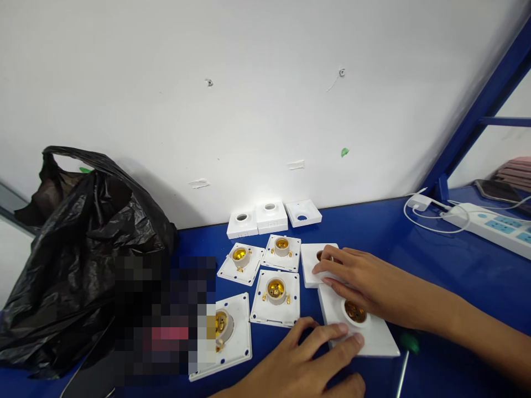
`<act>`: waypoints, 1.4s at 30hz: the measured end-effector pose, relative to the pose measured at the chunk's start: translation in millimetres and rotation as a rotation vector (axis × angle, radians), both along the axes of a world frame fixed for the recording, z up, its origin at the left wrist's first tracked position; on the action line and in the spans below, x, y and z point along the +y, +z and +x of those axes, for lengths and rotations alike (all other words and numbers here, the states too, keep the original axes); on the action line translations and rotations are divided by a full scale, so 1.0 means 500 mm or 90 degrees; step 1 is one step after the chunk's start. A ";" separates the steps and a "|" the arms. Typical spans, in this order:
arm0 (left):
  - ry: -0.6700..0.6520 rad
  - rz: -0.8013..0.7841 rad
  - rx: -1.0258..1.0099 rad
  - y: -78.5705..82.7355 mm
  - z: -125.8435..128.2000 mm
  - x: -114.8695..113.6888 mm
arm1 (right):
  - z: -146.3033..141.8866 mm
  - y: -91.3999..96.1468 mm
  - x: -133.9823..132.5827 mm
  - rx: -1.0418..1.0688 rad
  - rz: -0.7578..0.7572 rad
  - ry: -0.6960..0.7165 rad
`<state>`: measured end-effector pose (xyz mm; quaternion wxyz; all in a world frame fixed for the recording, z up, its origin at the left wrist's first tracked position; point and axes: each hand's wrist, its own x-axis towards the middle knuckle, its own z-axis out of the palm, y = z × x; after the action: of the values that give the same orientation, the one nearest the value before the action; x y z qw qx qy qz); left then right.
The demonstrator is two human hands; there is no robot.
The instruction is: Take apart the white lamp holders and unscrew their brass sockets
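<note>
A white square lamp holder (384, 337) with a round brass-lined socket lies in front of me. My left hand (307, 359) rests its stretched fingertips on the near left part of it. Over a second assembled lamp holder (309, 265), just behind, reaches my right hand (357, 273); its fingers are apart and touch the top near the socket. That hand partly covers both holders. Left of them are several open socket bases, among them one base (259, 309) beside my left hand, with brass sockets and terminals showing.
White covers (271, 224) with round holes stand along the wall. A black plastic bag (103, 221) fills the left side of the blue table (373, 226). At right lie a power strip (477, 221) and white cables. A screwdriver (402, 370), its green handle blurred, lies near my right forearm.
</note>
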<state>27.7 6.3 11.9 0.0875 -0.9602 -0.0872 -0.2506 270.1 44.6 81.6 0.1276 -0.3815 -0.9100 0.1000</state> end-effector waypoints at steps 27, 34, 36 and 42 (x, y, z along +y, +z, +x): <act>-0.001 -0.004 0.007 -0.007 -0.002 -0.001 | 0.002 0.000 -0.002 0.004 0.011 0.002; -0.001 -0.012 0.010 -0.008 -0.002 -0.002 | 0.004 -0.001 -0.002 0.013 0.018 0.001; -0.004 -0.014 0.014 -0.009 -0.003 -0.002 | 0.004 -0.001 -0.003 0.015 0.020 0.000; -0.002 -0.018 0.002 -0.003 -0.001 -0.002 | 0.004 0.000 -0.004 0.002 0.014 0.002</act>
<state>27.0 5.4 10.3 0.0734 -0.9619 -0.0891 -0.2479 271.9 42.8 81.6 0.1329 -0.3785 -0.9115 0.0909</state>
